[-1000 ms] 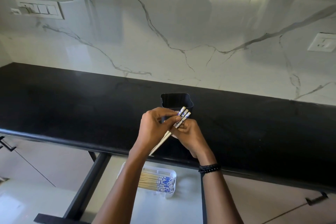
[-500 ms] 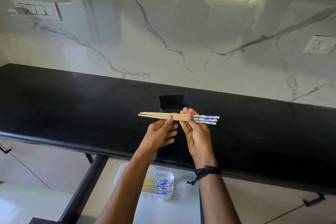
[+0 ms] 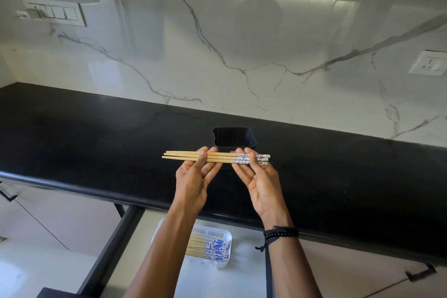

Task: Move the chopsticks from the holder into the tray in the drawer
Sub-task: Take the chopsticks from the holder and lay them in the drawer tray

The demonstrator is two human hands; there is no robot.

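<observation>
Head view gave me the whole scene from above, and I went through it container by container from my remote seat.

The holder [image 3: 234,138], a black square-mouthed cup with rounded corners, stood upright on the black table [image 3: 96,140], back from its front edge. Its mouth showed me only dark inner walls.

Just in front of the holder, three held chopsticks [image 3: 217,158] lay level and side by side in the air above the table. Their plain wooden tips pointed left and their blue-and-white patterned ends pointed right. The left grip [image 3: 193,181] was palm up, with fingers under the plain halves and the thumb laid across the top, pinching them. The right grip [image 3: 261,184] was also palm up, and its fingertips curled over the patterned ends to clasp them. A dark beaded bracelet [image 3: 280,232] sat on the right wrist.

Below the table edge the drawer [image 3: 205,280] stood pulled out, with a pale floor and a dark frame. A white tray [image 3: 221,264] rested on that floor toward the back, partly hidden by the left forearm. Inside it the stored chopsticks [image 3: 208,247] lay flat in a packed bundle, their patterned ends toward the right. I could not count them.

Behind the table rose a white marble wall [image 3: 242,43] with grey veins. It carried a switch panel [image 3: 55,11] at upper left and a socket [image 3: 430,64] at far right.
</observation>
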